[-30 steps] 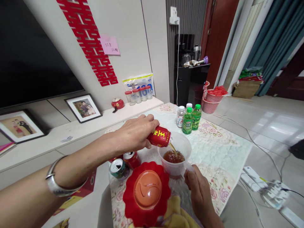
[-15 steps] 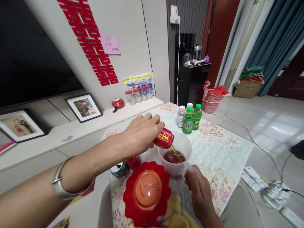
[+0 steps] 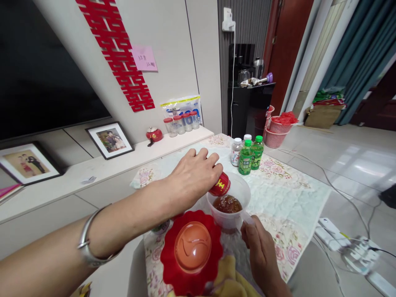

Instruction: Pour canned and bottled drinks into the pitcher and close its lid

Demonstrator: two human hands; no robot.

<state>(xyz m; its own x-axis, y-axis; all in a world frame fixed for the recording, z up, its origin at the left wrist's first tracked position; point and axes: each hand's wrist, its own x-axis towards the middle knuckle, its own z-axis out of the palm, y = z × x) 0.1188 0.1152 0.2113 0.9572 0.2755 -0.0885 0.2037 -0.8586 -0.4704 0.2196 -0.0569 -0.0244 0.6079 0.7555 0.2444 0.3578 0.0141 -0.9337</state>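
My left hand (image 3: 198, 175) is closed around a red drink can (image 3: 220, 185), tipped with its top over a translucent plastic measuring jug (image 3: 241, 189). Brown liquid (image 3: 228, 204) with bubbles lies in the jug. My right hand (image 3: 261, 245) grips the jug's handle (image 3: 247, 219) from the right. Just in front of me sits a red scalloped dish (image 3: 168, 255) with an orange round piece (image 3: 193, 247) in its middle. Beneath my left forearm, a green-and-dark can (image 3: 161, 227) shows only in part.
Green-capped bottles (image 3: 245, 159) and a white-capped bottle (image 3: 236, 152) stand behind the jug on the flowered tablecloth (image 3: 287, 206). A yellow cloth (image 3: 233, 276) lies at the near edge. Left is a cabinet with picture frames (image 3: 109, 140); power strips (image 3: 332, 233) and cables lie on the floor at right.
My left hand has moved slightly right and tilted the can more steeply over the jug. The stream seen earlier is no longer clearly visible. My right hand stays on the handle.
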